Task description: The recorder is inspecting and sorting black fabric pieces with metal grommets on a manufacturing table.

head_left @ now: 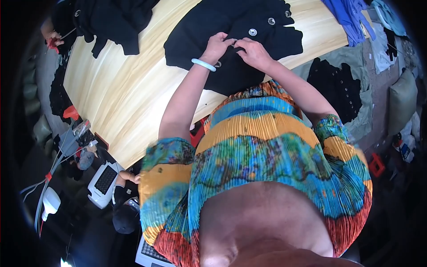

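Observation:
A black garment [195, 38] with a row of shiny round buttons lies spread on the pale wooden table before me. My left hand [216, 47], with a pale blue bangle [203, 65] on its wrist, has its fingertips pinched together at the garment's button row. Meeting them from the other side, my right hand [254, 53] pinches at the same spot. The small bit between the fingertips is mostly hidden. One button [252, 32] shows just beyond my right hand, and another button [218, 64] sits close to my left wrist.
Another black garment [118, 29] lies on the wooden table [104, 95] at the far left, near a co-worker's hand [54, 38]. Blue-violet clothing [349, 20] hangs over the far right edge. A buttoned black garment [336, 89] lies right. At left are cables [55, 164] and another person [124, 220].

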Demonstrator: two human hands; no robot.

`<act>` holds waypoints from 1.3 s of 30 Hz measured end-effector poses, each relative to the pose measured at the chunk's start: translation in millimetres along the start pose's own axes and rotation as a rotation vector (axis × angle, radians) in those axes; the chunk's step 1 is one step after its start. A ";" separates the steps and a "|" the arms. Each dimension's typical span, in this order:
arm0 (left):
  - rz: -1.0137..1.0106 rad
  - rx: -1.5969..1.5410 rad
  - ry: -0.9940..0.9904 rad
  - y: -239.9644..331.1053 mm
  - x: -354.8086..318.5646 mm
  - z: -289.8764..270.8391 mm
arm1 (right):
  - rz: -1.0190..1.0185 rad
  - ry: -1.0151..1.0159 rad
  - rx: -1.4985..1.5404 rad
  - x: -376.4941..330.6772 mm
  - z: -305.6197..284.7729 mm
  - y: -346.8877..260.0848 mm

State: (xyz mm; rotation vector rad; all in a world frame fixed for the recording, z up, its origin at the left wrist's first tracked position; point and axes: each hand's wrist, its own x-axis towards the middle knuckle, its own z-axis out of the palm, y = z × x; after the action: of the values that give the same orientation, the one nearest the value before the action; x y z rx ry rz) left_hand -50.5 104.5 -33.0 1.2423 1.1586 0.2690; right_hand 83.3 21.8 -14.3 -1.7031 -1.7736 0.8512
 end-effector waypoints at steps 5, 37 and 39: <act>0.021 -0.010 -0.031 -3.9 2.3 -2.4 | 0.153 0.047 0.115 3.1 3.9 -2.0; 0.469 0.575 0.213 -2.1 -23.3 22.6 | 0.156 -0.108 -0.013 10.6 -2.8 10.1; 0.417 0.566 0.187 -2.5 -22.5 21.8 | 0.141 -0.098 -0.020 8.5 -1.8 12.5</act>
State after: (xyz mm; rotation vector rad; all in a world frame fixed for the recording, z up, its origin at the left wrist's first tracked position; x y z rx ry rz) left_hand -44.3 74.6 -25.6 1.9985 1.1652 0.3887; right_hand 92.3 30.5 -22.8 -1.8452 -1.7464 0.9964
